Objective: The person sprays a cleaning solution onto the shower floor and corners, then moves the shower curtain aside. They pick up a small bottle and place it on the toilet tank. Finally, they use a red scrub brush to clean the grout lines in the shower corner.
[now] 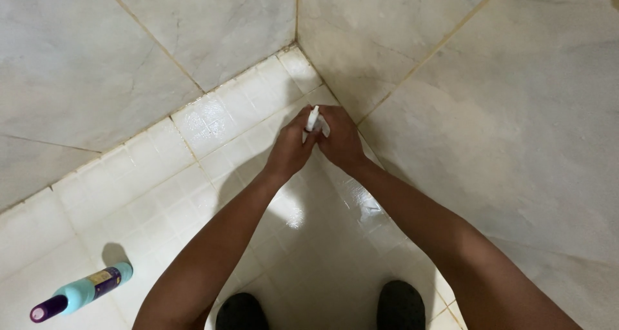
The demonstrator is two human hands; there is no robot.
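Black shoes (400, 304) below, left hand (290, 151) and right hand (340, 140) both curled tight round small white object (313, 118), teal bottle (80, 292) lying apart

- One view only, from a camera worn on the head.
- It looks steeply down and forward into a corner where two marble-look walls (503, 111) meet a small-tiled floor (161, 194).
- Both forearms enter from the bottom edge and converge near frame centre; left hand (290, 151) and right hand (340, 140) sit at arm's length.
- Two dark shoes (400, 304) at the bottom edge place the camera directly above the wearer's feet.
- A bottle (80, 292) lies at the lower left margin.
- No second view, so no shared area.
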